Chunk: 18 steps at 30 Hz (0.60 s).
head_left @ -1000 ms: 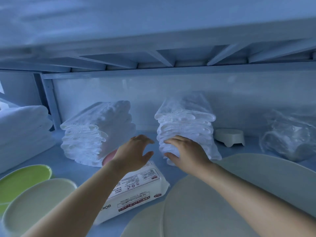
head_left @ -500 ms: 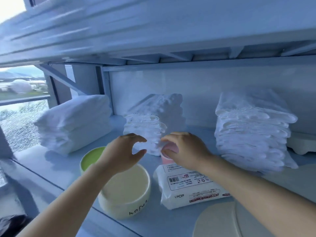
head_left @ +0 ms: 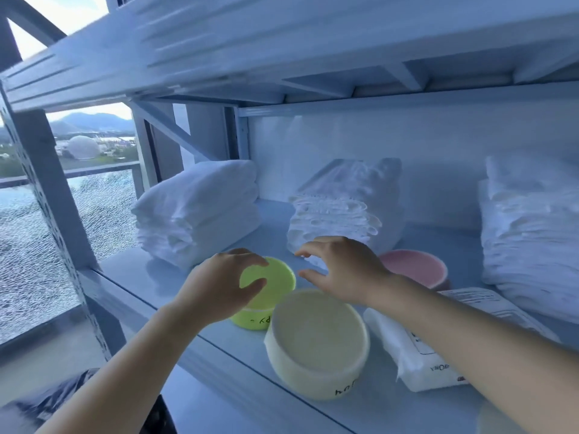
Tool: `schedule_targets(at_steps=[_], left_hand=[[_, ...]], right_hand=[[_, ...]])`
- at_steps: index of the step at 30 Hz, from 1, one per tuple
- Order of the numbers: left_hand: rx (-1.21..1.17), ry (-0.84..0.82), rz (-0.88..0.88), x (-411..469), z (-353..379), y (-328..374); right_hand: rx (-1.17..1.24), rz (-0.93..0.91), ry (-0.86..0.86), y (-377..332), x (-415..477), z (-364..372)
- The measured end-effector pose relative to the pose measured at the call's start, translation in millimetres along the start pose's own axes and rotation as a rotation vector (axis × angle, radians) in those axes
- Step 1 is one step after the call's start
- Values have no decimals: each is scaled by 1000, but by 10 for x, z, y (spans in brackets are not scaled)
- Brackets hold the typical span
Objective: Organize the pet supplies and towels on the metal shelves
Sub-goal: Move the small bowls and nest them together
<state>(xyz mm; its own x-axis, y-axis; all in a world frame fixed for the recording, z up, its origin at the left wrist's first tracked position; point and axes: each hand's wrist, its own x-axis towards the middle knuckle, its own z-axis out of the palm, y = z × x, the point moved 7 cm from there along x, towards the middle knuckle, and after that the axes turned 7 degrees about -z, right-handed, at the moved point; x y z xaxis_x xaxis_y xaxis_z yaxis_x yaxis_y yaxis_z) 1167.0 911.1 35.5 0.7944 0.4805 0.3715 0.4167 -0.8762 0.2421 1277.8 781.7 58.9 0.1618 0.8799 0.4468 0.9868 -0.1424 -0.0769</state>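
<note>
On the metal shelf (head_left: pixel 138 277) stand a green bowl (head_left: pixel 275 292), a cream bowl (head_left: pixel 316 339) in front of it and a pink bowl (head_left: pixel 413 267) further back. My left hand (head_left: pixel 219 286) hovers at the green bowl's left rim, fingers loosely curved, holding nothing. My right hand (head_left: pixel 344 270) is spread in the air just right of the green bowl, above the cream bowl's far edge. Folded white towels (head_left: pixel 197 211) lie at the back left. A wrapped stack of white pads (head_left: pixel 338 208) stands behind my right hand.
A second stack of pads (head_left: pixel 532 239) fills the right end. A pack of wipes (head_left: pixel 423 355) lies flat under my right forearm. The upper shelf (head_left: pixel 282 42) hangs low overhead. A perforated upright post (head_left: pixel 40 183) stands at the left, with cracked window glass (head_left: pixel 31 261) behind it.
The view has swung left. Both hands have moved left, from the pad stack and the pink bowl to the green bowl. The right hand no longer touches the pink bowl.
</note>
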Motion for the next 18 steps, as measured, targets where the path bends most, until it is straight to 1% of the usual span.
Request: schedule_targets(at_steps=[5,10,13,16,18], left_hand=[[44,-160,49,41,201,-194],[59,-233,128,60,315,-272],[75,-208,159,113,324,-281],[31,-171,148,218,380,-342],[2,-100,120,305,397,-407]], right_hand=[[37,38,-55,33,188,187],[25,45,-127,95,313,319],[15,47,-150,132,372,359],[26,51,-162,171,444,401],[51,57,-180,195,496,444]])
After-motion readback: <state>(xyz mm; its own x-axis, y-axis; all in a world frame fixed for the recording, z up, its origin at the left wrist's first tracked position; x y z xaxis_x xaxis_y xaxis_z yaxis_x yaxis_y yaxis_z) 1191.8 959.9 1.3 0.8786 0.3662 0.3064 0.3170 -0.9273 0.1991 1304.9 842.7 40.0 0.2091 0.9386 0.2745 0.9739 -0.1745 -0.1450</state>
